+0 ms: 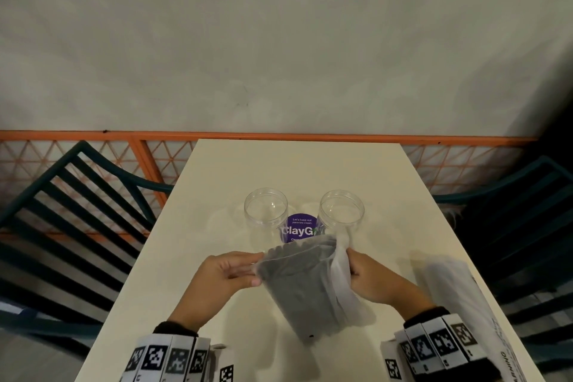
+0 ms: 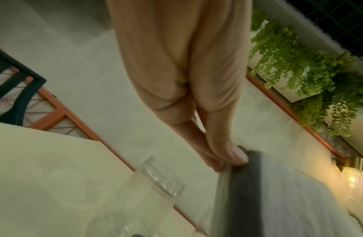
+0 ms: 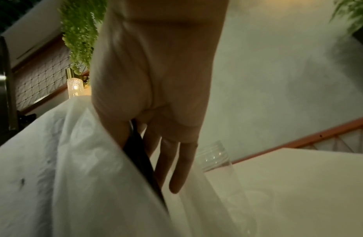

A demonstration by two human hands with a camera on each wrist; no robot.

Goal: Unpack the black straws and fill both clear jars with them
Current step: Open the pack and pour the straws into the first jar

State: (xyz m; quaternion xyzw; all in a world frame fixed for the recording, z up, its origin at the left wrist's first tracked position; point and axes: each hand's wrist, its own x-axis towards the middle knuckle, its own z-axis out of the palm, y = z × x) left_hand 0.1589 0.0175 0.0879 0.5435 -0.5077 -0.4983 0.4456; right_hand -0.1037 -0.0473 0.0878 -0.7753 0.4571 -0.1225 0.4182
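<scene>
Both hands hold a bag of black straws above the worktop (image 1: 400,195).

Straws (image 1: 305,285) are a dark bundle inside a frosted plastic bag (image 1: 341,282), blurred, tilted, mouth toward the two jars. Left hand (image 1: 223,273) pinches the bag's left top corner, thumb over fingers. Right hand (image 1: 375,276) grips the right edge, thumb tucked in the plastic. Left jar (image 1: 265,211) and right jar (image 1: 342,209) stand upright just beyond, a purple sticker (image 1: 300,228) between them.

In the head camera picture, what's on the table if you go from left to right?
Left hand → frosted plastic bag of black straws → right hand → flat white plastic wrapper. Behind them: left clear jar → purple round sticker → right clear jar.
</scene>
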